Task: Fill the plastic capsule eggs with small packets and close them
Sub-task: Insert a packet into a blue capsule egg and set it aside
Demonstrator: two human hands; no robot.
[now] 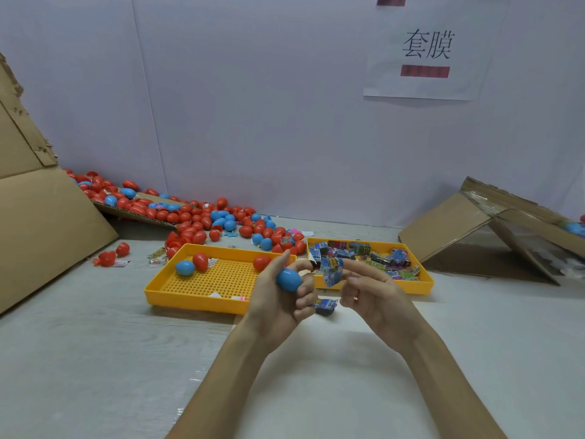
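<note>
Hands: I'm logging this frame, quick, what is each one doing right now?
Left hand: closed around a blue egg.
Right hand: pinching a blue packet.

looks like a hand-packing station in a small factory or workshop. white partition walls (253,106) enclose it, with a printed paper sign (425,49) in chinese characters on one. bulk stock: red and blue capsule eggs (196,217) spill from a torn cardboard box (47,232), more cardboard (459,226) at right. perforated yellow tray (164,294), second yellow tray (421,288) full of packets (364,251). film-covered surface (95,343).
</note>
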